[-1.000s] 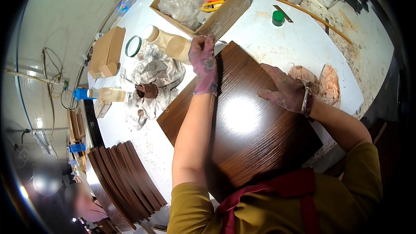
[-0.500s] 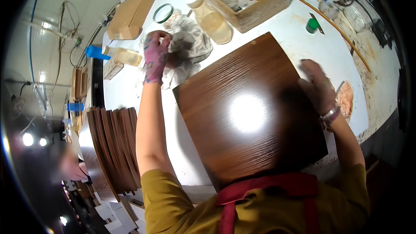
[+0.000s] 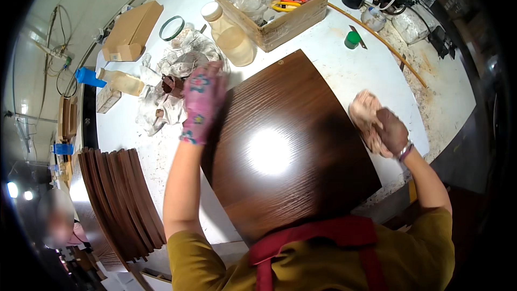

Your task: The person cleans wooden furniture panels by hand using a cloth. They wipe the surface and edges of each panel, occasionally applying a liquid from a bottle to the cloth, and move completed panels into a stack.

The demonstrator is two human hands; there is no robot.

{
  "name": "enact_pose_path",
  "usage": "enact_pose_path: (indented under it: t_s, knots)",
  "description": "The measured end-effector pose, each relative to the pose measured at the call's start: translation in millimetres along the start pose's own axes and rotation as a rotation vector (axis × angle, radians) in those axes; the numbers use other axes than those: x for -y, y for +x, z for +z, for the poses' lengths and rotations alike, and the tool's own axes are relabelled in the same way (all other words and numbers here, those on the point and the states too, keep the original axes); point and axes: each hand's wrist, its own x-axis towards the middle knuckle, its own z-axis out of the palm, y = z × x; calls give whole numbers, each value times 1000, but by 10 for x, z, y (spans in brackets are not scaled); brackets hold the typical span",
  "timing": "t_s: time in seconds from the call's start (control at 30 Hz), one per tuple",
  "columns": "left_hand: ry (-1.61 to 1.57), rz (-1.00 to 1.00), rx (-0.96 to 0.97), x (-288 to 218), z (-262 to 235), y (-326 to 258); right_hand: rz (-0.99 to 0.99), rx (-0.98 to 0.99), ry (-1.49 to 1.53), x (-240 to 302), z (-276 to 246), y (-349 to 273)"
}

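Note:
A dark brown wood-grain panel (image 3: 280, 188) lies on the white table in front of me, with a bright reflection on its face. My left hand (image 3: 203, 99), in a pink flowered glove, is at the panel's upper left edge; its fingers are stretched out. Beside that hand a crumpled, stained white cloth (image 3: 186, 64) spreads over the table, and a small dark brown lump (image 3: 172, 85) rests on it. To the right of the panel, my right hand (image 3: 394, 132) grips a crumpled pinkish cloth (image 3: 366, 116).
Brown panels (image 3: 121, 199) stand in a row at the left. Farther back are a capped bottle (image 3: 234, 43), a cardboard box (image 3: 132, 29), a tape roll (image 3: 172, 28) and a wooden box (image 3: 293, 29) of tools and plastic. A green-capped jar (image 3: 352, 40) and cables (image 3: 388, 0) are at the right.
My left hand has come off the white cloth, nearer the panel's edge. My right hand has moved from the panel's right edge onto the pinkish cloth and closed on it. The whole view has shifted.

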Motion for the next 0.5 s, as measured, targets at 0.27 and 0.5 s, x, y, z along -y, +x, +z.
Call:
enact_pose_path:
  t_s: [0.27,0.5]
  knots:
    - [-60,1,84,-625,175,-312,-339,-320,576,954,-370,1307]
    - [-84,-60,158,-628,64,-284,-379,-126,-112,1876,108,1709]
